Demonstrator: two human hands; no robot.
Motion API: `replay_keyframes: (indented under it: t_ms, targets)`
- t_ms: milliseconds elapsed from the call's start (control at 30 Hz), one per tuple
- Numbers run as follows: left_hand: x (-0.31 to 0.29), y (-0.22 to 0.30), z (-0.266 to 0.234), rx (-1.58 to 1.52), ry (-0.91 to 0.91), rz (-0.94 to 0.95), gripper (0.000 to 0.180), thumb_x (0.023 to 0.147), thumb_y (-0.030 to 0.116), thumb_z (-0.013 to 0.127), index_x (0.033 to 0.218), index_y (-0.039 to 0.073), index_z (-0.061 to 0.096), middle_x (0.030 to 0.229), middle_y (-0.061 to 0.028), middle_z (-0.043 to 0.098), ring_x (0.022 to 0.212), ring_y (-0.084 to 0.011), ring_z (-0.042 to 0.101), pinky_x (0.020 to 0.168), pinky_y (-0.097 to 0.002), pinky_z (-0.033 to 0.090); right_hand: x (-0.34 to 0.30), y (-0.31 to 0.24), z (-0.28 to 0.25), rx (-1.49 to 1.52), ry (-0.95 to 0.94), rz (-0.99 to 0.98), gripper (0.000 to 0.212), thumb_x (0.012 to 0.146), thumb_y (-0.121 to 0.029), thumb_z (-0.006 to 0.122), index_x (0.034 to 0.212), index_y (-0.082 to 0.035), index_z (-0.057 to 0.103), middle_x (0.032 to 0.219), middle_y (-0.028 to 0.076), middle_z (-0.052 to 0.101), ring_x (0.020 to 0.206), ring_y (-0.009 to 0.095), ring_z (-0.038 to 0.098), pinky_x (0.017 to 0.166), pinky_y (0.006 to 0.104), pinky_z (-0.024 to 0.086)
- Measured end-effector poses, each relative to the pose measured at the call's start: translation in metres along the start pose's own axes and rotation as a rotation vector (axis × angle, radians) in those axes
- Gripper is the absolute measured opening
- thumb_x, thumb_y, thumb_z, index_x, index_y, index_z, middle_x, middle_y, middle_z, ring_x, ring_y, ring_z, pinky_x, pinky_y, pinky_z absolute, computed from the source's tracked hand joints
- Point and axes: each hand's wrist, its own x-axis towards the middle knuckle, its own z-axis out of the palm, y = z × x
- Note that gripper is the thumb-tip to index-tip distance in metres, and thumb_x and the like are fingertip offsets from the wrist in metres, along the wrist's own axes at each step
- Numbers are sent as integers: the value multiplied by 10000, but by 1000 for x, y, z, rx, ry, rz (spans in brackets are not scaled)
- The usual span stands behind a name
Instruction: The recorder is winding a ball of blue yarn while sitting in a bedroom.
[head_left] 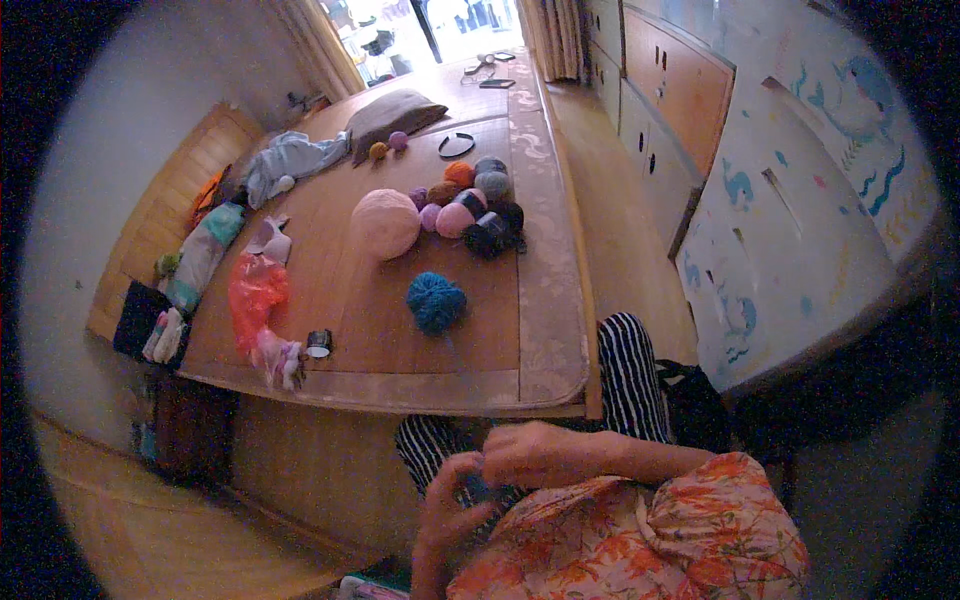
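Observation:
My left hand (448, 503) is in front of my lap, its thumb and fingers curled around a small bit of blue yarn (474, 486). Right against it, my right hand (525, 453) is closed like a fist; whatever lies in its fingers is hidden. A teal-blue ball of yarn (435, 302) rests on the mat beyond my hands, and a thin strand trails from it toward me. Farther off sit a big pale pink yarn ball (386, 224) and a cluster of smaller ones, among them an orange ball (459, 174), a grey ball (492, 184) and a black ball (487, 236).
The bed (480, 385) has its near edge just past my knees. On its left lie a red plastic bag (258, 295), a small dark container (318, 343) and folded clothes (290, 165). A pillow (395, 118) and a black ring-shaped band (456, 146) lie farther back. Cabinets (665, 130) stand right.

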Motion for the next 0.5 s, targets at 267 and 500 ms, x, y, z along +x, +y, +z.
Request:
replay_keyframes:
  t_ms: [267, 500]
  targets:
    - [4, 52, 10, -471, 234, 29, 539, 654, 9, 741, 1109, 104, 469, 1154, -93, 521, 1054, -222, 533, 933, -339, 436, -20, 42, 36, -346, -25, 100, 64, 836, -137, 582, 868, -86, 563, 790, 105, 544, 815, 325, 561, 692, 405, 473]
    - [1, 1, 2, 140, 108, -12, 511, 667, 0, 727, 1110, 96, 489, 1183, -94, 504, 1066, -233, 527, 939, -349, 429, -11, 15, 18, 4, -117, 5, 105, 837, -137, 580, 907, -60, 562, 829, 118, 551, 828, 321, 563, 692, 404, 471]
